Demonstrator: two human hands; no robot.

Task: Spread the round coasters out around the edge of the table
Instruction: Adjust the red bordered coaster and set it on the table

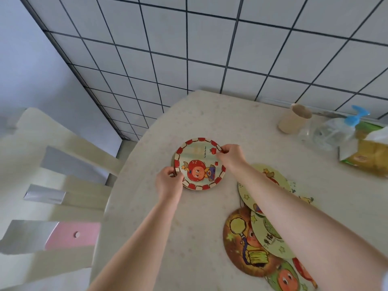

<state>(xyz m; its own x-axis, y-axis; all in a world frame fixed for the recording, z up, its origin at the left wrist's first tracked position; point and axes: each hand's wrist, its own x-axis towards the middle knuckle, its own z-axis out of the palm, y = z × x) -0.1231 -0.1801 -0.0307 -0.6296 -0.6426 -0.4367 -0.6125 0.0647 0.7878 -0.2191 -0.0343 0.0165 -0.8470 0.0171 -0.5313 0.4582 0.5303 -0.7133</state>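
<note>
A round coaster with a red-and-white checked rim and a cartoon apple (199,164) lies on the cream table (189,238), toward its far left part. My left hand (169,181) pinches its near-left rim and my right hand (230,155) pinches its far-right rim. A thin stack edge shows under its left side. Several more round coasters overlap near the right: a brown one (241,244), a pale yellow one (268,236), another cream one (270,175) partly hidden by my right forearm, and a green one (283,278) at the bottom edge.
A paper cup (294,118) stands at the back right, beside a clear pump bottle with a blue top (336,129) and a yellow packet (369,156). A cream chair with pink seat (69,206) sits against the table's left edge. Tiled wall runs behind.
</note>
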